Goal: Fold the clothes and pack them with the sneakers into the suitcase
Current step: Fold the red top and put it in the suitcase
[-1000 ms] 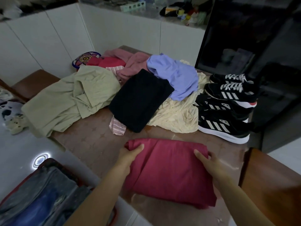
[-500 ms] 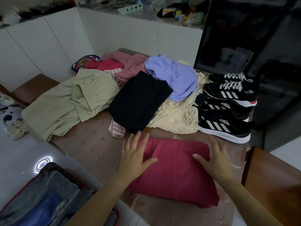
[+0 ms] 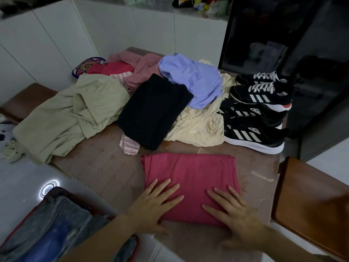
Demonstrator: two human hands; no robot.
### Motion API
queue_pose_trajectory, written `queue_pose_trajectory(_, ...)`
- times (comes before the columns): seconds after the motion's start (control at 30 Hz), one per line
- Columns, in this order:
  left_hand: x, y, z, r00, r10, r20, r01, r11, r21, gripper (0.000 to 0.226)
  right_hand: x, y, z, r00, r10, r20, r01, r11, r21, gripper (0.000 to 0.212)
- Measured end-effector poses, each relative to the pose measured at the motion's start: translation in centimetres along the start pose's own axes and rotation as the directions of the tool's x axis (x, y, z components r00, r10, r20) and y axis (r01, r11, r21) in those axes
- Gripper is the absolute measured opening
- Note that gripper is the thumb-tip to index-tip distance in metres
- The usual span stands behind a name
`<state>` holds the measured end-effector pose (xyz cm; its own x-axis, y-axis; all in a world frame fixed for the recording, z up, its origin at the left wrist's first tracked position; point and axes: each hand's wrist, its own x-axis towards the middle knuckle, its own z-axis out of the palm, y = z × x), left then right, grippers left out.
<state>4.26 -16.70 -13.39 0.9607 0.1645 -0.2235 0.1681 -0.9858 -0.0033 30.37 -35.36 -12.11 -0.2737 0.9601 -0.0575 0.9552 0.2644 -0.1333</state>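
Note:
A folded red garment (image 3: 190,174) lies on the table near its front edge. My left hand (image 3: 156,203) presses flat on its near left corner, fingers straight. My right hand (image 3: 234,214) lies flat on its near right corner. Behind it sit a folded black garment (image 3: 153,110), a green garment (image 3: 62,118), a blue shirt (image 3: 190,82), a cream cloth (image 3: 200,127) and pink clothes (image 3: 139,69). Several black sneakers (image 3: 255,118) stand in a row at the right. The open suitcase (image 3: 47,229) with jeans inside is on the floor at lower left.
The patterned table (image 3: 98,167) has brown chairs at the right (image 3: 311,207) and far left (image 3: 26,97). A dark glass cabinet (image 3: 283,35) stands behind the sneakers. White cupboards (image 3: 113,31) line the back. A soft toy (image 3: 9,146) lies on the floor at left.
Both hands slid from the far side of the red garment toward me and now press flat on its near edge. The garment looks flatter and more square.

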Motion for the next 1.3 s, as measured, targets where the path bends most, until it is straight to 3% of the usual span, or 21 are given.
queue_pose_trajectory(0.1,-0.6,0.1,0.8,0.999,-0.042,0.030,0.043,0.998,-0.037,0.106,-1.0,0.3,1.4,0.999,0.026,0.041,-0.026,1.000,-0.009,0.085)
queue_pose_trajectory(0.2,0.4,0.6,-0.1,0.989,-0.104,0.106,0.116,0.987,-0.113,0.110,-0.1,0.9,2.0,0.986,0.035,-0.160,-0.031,0.999,0.033,0.069)
queue_pose_trajectory(0.33,1.3,2.5,-1.9,0.951,-0.229,0.209,0.256,0.960,-0.110,0.108,0.9,1.4,1.4,0.972,0.033,-0.235,-0.018,0.998,0.067,0.047)
queue_pose_trajectory(0.4,1.5,3.0,-1.5,0.956,-0.251,0.152,0.266,0.960,-0.090,0.097,1.2,1.6,0.1,0.971,0.136,-0.196,-0.084,0.964,0.254,0.037)
queue_pose_trajectory(0.5,1.5,2.9,-1.2,0.974,-0.201,-0.108,0.190,0.976,-0.102,0.065,1.4,1.8,-2.2,0.968,0.243,-0.060,-0.173,0.822,0.543,0.040)
queue_pose_trajectory(0.57,1.4,2.8,-1.6,0.978,-0.181,-0.108,0.167,0.977,-0.132,0.056,1.4,1.8,-2.9,0.961,0.275,0.004,-0.221,0.765,0.605,0.032)
queue_pose_trajectory(0.67,1.5,2.1,-3.6,0.985,-0.172,0.019,0.167,0.915,-0.367,0.029,1.4,1.9,-3.8,0.937,0.320,0.138,-0.327,0.671,0.666,0.031)
queue_pose_trajectory(0.73,2.3,1.2,-5.1,0.967,-0.212,0.140,0.254,0.806,-0.535,0.018,1.4,1.3,-4.8,0.919,0.345,0.191,-0.391,0.725,0.567,0.030)
queue_pose_trajectory(0.8,3.4,-0.2,-6.2,0.939,-0.223,0.262,0.340,0.712,-0.615,0.011,1.3,0.2,-5.1,0.894,0.367,0.258,-0.435,0.849,0.301,0.086)
queue_pose_trajectory(0.83,3.9,-0.7,-6.7,0.929,-0.202,0.311,0.361,0.678,-0.640,0.009,1.2,-0.6,-4.7,0.897,0.377,0.229,-0.414,0.899,0.144,0.105)
queue_pose_trajectory(0.87,4.3,-1.2,-7.0,0.921,-0.176,0.347,0.373,0.656,-0.657,0.008,1.3,-1.2,-4.3,0.911,0.373,0.179,-0.379,0.925,0.004,0.111)
queue_pose_trajectory(0.97,5.1,-2.2,-7.6,0.894,-0.115,0.433,0.410,0.603,-0.685,0.008,1.3,-1.7,-3.0,0.906,0.417,0.075,-0.405,0.904,-0.137,0.083)
queue_pose_trajectory(1.03,5.3,-2.7,-7.7,0.883,-0.107,0.457,0.428,0.583,-0.691,0.007,1.5,-0.4,-4.2,0.892,0.448,0.059,-0.448,0.894,-0.026,0.058)
queue_pose_trajectory(1.1,5.1,-3.2,-7.7,0.891,-0.132,0.435,0.430,0.555,-0.712,0.010,1.4,1.7,-6.4,0.881,0.439,0.177,-0.457,0.886,0.080,0.034)
queue_pose_trajectory(1.17,4.5,-3.8,-8.1,0.909,-0.190,0.371,0.414,0.510,-0.754,0.014,1.9,3.7,-7.9,0.893,0.386,0.231,-0.442,0.846,0.298,0.026)
queue_pose_trajectory(1.23,3.9,-4.7,-8.7,0.907,-0.271,0.323,0.415,0.445,-0.794,0.015,2.5,5.5,-8.7,0.894,0.360,0.266,-0.447,0.743,0.499,0.028)
queue_pose_trajectory(1.3,3.6,-5.8,-8.9,0.870,-0.359,0.337,0.466,0.382,-0.798,0.022,3.5,6.3,-9.1,0.864,0.350,0.362,-0.502,0.538,0.677,0.029)
